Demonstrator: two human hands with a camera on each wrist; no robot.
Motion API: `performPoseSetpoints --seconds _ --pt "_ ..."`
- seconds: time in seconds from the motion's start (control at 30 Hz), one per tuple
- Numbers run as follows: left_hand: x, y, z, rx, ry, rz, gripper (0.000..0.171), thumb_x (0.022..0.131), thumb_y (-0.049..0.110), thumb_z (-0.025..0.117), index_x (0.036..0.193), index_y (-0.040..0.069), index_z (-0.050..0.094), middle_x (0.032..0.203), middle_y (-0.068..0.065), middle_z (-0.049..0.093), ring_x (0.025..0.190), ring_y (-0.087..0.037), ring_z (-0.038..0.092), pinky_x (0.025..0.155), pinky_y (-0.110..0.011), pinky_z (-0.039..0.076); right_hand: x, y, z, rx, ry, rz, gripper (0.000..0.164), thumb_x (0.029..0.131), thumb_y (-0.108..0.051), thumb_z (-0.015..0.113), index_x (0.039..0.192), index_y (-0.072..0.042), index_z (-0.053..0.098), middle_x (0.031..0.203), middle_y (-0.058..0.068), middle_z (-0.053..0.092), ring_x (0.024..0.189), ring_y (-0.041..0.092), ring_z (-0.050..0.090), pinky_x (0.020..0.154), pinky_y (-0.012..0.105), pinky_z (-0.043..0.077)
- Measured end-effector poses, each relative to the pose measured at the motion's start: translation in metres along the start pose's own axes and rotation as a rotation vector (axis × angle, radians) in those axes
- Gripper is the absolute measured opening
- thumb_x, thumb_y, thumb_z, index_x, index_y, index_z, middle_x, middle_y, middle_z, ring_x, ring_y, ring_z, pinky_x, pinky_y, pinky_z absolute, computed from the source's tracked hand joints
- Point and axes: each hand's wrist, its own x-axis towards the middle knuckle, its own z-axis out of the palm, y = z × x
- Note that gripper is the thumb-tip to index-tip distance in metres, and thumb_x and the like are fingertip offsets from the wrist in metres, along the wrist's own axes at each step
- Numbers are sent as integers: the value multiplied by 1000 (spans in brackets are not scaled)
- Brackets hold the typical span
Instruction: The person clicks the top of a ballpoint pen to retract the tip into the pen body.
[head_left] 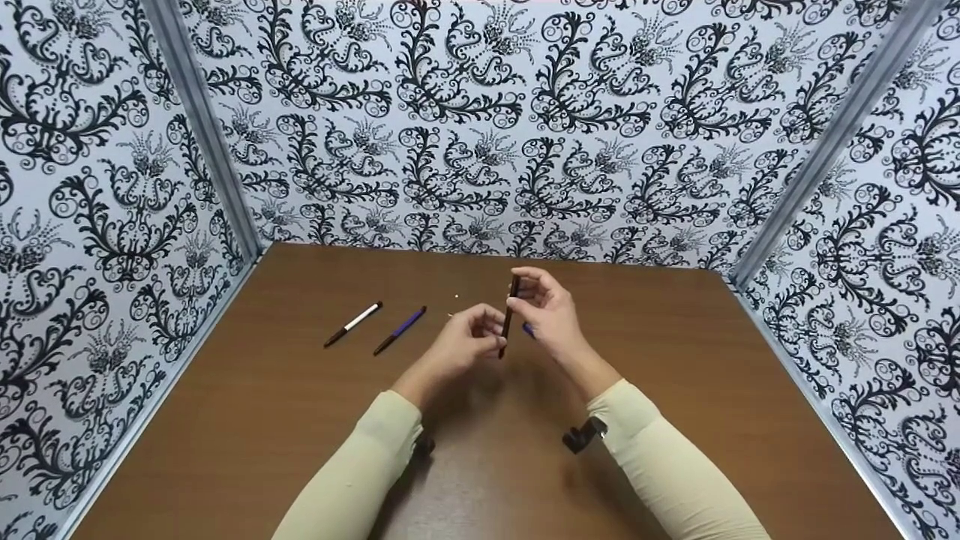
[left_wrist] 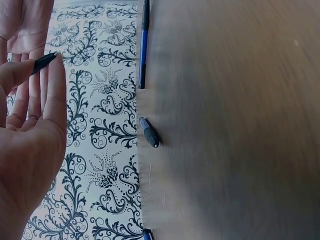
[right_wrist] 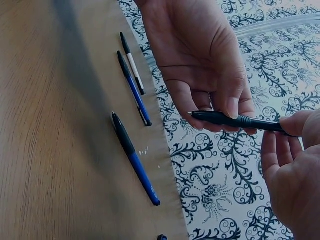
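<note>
Two bare hands are raised over a brown table point(head_left: 300, 420), and one black pen point(head_left: 508, 315) is held between them, above the tabletop and nearly upright as seen from the head. Its lower end is pinched by the left hand point(head_left: 463, 341), the thumb being laid against the grip with fingers behind it. Its upper end is pinched between thumb and fingers of the right hand point(head_left: 551, 311). In the right wrist view the bare writing point is seen at the left hand's end of the pen, and a ribbed stretch of the grip is left uncovered between the hands. To the left of the hands, a white pen with black ends point(head_left: 354, 325) and a blue pen with black ends point(head_left: 401, 330) are laid on the table, slanted side by side and apart. Another blue pen with a long black grip point(right_wrist: 135, 160) is shown lying near them in the right wrist view, its writing point exposed; at the bottom edge a dark end point(right_wrist: 162, 237) is cut off by the frame. Both forearms are covered by pale sleeves point(head_left: 675, 457), and a black device point(head_left: 585, 436) is worn at the right wrist. The table is enclosed by walls point(head_left: 465, 165) patterned with black scrolls on white, joined by grey posts point(head_left: 202, 127).
</note>
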Motion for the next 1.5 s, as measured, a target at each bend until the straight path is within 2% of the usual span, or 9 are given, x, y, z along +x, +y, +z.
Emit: performPoseSetpoints --seconds 0.3,0.5,0.8,0.97,1.07,1.23,1.3,1.43,1.5 --pt "2 -2 1 11 5 18 24 95 -12 71 118 -4 69 100 -6 71 90 -17 68 77 -29 63 -1 -2 -1 8 -5 12 45 93 15 77 136 6 68 109 16 76 99 21 72 92 32 61" --pt "3 -2 2 23 0 24 24 95 -11 71 118 -3 70 101 -8 70 90 -17 68 77 -29 63 -2 -4 -2 23 3 12 43 92 16 77 133 2 72 107 9 77 99 22 72 92 32 61" --pt "3 -1 1 22 -26 52 25 94 -13 69 117 -5 69 99 -6 71 88 -17 67 75 -27 60 -2 -2 -2 3 8 -16 40 92 15 79 130 5 72 111 26 73 97 19 71 89 28 59" --pt "3 -2 1 26 -30 56 25 94 -12 69 117 -5 69 99 -5 71 89 -16 68 75 -26 59 -1 0 -1 26 3 -39 45 92 17 76 135 10 66 108 13 73 98 20 69 90 28 59" --pt "2 -1 0 26 -35 55 25 94 -12 69 118 -5 68 100 -6 71 89 -18 67 75 -26 59 -1 2 0 35 -2 -50 50 91 19 74 139 12 61 108 13 72 98 20 69 91 28 59" --pt "0 0 -4 33 -47 33 25 95 -11 68 119 -5 68 102 -10 71 90 -17 66 75 -25 58 -2 2 1 26 0 -37 52 90 21 75 139 11 62 112 29 69 98 20 69 91 29 60" --pt "-1 0 -6 45 -49 17 25 95 -10 69 120 -5 68 104 -11 71 90 -16 66 75 -26 58 -2 3 1 12 -2 -34 52 90 19 77 139 8 63 114 31 68 98 21 69 90 29 60" --pt "-4 2 -12 89 -43 -22 26 96 -8 70 121 -3 68 105 -11 70 91 -17 66 73 -28 57 -3 5 0 -61 -18 -48 52 91 14 80 139 3 64 114 25 70 99 24 69 89 29 60" --pt "-5 4 -16 119 -38 -42 26 96 -8 69 122 -2 69 105 -10 70 91 -18 66 70 -30 56 -3 9 -2 -111 -30 -64 52 92 12 80 141 3 63 115 23 69 102 32 70 90 29 60"
